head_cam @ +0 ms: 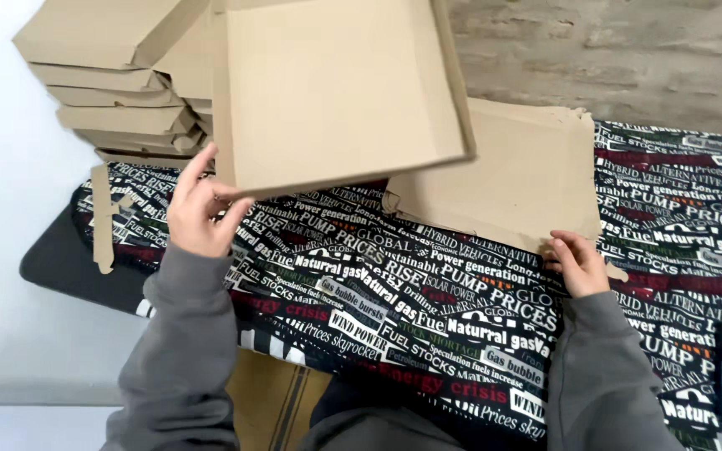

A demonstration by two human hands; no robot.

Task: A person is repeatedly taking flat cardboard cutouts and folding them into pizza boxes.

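My left hand (200, 209) grips the lower left corner of a folded brown cardboard box (336, 92), holding it tilted up above the table. My right hand (578, 263) rests with its fingertips on the near edge of a flat cardboard sheet (511, 175), which lies on the cloth to the right. Both arms wear grey sleeves.
A stack of several folded cardboard boxes (119, 75) stands at the back left. A black cloth printed with white and red lettering (428, 309) covers the table. A narrow cardboard strip (103, 219) lies at the left edge. A brick wall (612, 58) rises behind.
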